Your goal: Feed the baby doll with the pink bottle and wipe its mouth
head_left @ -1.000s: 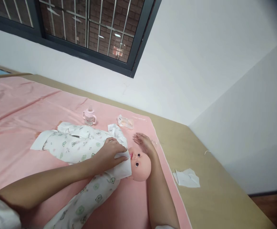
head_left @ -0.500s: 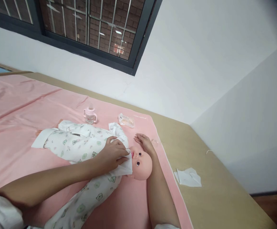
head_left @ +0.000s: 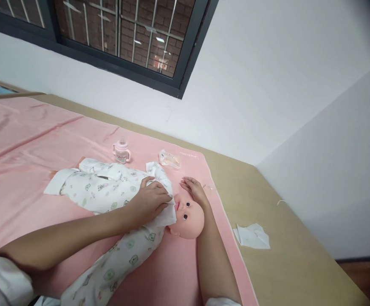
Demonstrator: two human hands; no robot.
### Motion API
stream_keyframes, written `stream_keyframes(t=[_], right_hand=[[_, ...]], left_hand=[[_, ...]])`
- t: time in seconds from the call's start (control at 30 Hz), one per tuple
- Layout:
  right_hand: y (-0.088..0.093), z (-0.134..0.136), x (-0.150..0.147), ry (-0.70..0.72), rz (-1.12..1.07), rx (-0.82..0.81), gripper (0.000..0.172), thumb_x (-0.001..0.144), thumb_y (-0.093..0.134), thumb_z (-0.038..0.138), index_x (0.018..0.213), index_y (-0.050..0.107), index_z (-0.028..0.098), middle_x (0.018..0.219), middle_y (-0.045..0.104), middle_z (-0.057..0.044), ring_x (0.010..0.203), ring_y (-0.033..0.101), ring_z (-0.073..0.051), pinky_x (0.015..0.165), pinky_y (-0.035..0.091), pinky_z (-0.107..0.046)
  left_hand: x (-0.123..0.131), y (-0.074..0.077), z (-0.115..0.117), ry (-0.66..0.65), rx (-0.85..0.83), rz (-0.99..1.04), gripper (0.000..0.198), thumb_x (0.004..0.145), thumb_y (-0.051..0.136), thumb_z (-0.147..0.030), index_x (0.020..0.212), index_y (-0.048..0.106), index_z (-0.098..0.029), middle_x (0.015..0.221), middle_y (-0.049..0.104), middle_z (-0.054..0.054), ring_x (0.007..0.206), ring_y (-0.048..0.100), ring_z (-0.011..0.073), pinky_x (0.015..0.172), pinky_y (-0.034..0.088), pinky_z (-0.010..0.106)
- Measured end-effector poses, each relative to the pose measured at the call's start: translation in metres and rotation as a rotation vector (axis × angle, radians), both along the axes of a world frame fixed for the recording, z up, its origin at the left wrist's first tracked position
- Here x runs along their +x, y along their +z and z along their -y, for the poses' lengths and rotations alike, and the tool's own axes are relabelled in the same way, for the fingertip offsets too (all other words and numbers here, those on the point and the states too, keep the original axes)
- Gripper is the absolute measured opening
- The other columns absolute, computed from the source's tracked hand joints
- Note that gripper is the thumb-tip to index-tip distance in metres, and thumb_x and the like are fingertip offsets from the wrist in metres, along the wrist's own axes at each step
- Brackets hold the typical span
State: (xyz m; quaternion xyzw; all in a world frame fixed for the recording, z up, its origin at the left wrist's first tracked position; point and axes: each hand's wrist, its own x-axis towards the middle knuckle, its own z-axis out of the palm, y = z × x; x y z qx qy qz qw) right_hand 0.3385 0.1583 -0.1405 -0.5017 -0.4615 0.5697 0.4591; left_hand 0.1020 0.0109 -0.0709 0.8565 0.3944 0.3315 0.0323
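A baby doll lies on its back on a pink sheet, in white clothes with green animal prints. My left hand is over the doll's upper chest and chin, its fingers closed on a white tissue that covers the neck. The doll's mouth and eyes show just past the tissue. My right hand rests on the far side of the doll's head, fingers stretched out, holding nothing. My right forearm runs along the crown of the head.
A pink-handled baby bottle stands beyond the doll. Near it lies a clear plastic packet. A small clear item is beside my right wrist. Another white tissue lies on the bare wooden surface at right. A wall and barred window rise behind.
My left hand and the tissue have shifted slightly from the doll's mouth toward its chest, so more of the chin and ear shows. My right hand stays beside the head.
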Motion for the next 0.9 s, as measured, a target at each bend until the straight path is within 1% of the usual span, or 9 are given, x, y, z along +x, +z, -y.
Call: stream_keyframes(t=[0.13, 0.33, 0.53, 0.73, 0.9], right_hand=[[0.0007, 0.0003, -0.0003, -0.006, 0.005, -0.001, 0.012, 0.082, 0.057, 0.016, 0.092, 0.063, 0.014, 0.089, 0.069, -0.007, 0.083, 0.069, -0.013, 0.088, 0.056, -0.025], [0.0028, 0.0016, -0.0012, -0.005, 0.010, 0.001, 0.012, 0.081, 0.059, 0.017, 0.092, 0.064, 0.014, 0.090, 0.069, -0.008, 0.083, 0.069, -0.014, 0.090, 0.056, -0.027], [0.0035, 0.0024, -0.0016, -0.002, 0.015, 0.003, 0.014, 0.079, 0.061, 0.019, 0.093, 0.064, 0.014, 0.091, 0.068, -0.008, 0.082, 0.069, -0.014, 0.092, 0.055, -0.029], [0.0034, 0.0029, -0.0019, 0.000, 0.020, 0.009, 0.015, 0.079, 0.062, 0.019, 0.093, 0.064, 0.014, 0.091, 0.068, -0.008, 0.083, 0.069, -0.014, 0.092, 0.055, -0.030], [0.0045, 0.0034, -0.0028, -0.001, 0.026, 0.014, 0.015, 0.080, 0.060, 0.018, 0.093, 0.064, 0.014, 0.089, 0.068, -0.007, 0.081, 0.068, -0.014, 0.090, 0.055, -0.029]], left_hand=[[-0.0004, 0.0008, 0.0006, 0.001, 0.020, -0.013, 0.012, 0.088, 0.051, -0.012, 0.081, 0.059, -0.019, 0.081, 0.065, -0.002, 0.092, 0.054, 0.0187, 0.100, 0.020, 0.049], [-0.0006, 0.0006, 0.0004, 0.009, 0.059, -0.023, 0.017, 0.090, 0.046, -0.010, 0.090, 0.060, -0.020, 0.086, 0.066, 0.000, 0.094, 0.054, 0.0191, 0.100, 0.022, 0.049], [-0.0020, -0.0027, -0.0011, 0.021, 0.085, -0.074, 0.037, 0.081, 0.043, 0.003, 0.100, 0.061, -0.024, 0.089, 0.066, 0.000, 0.097, 0.053, 0.0196, 0.101, 0.021, 0.049], [-0.0023, -0.0062, -0.0031, 0.016, 0.097, -0.114, 0.049, 0.072, 0.047, 0.007, 0.105, 0.061, -0.026, 0.094, 0.065, 0.000, 0.100, 0.052, 0.0214, 0.101, 0.020, 0.049], [-0.0008, -0.0087, -0.0050, 0.018, 0.140, -0.111, 0.056, 0.067, 0.044, 0.008, 0.107, 0.062, -0.027, 0.093, 0.062, 0.002, 0.097, 0.050, 0.0220, 0.097, 0.024, 0.047]])
